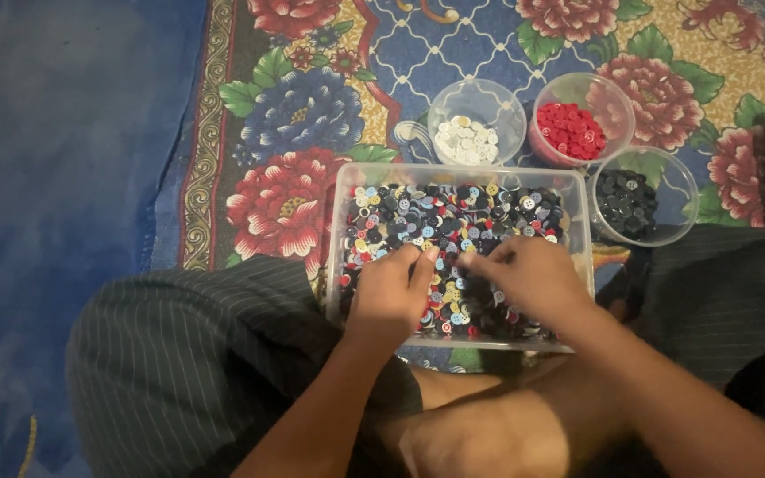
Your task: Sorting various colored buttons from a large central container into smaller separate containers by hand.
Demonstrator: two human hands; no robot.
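Both hands were down in the clear rectangular tub (336, 232) of mixed buttons (453, 217), which sat on the floral rug (312, 106) betw. the person's knees. Left hand (390, 290) & right hand (529, 279) had fingers curled into the pile; can't tell if either pinched a button. Behind the tub: round cups w/ white buttons (466, 140), red buttons (571, 131), black buttons (626, 200).

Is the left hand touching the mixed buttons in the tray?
Touching. In the head view, the left hand rests its fingers directly on the mixed buttons.
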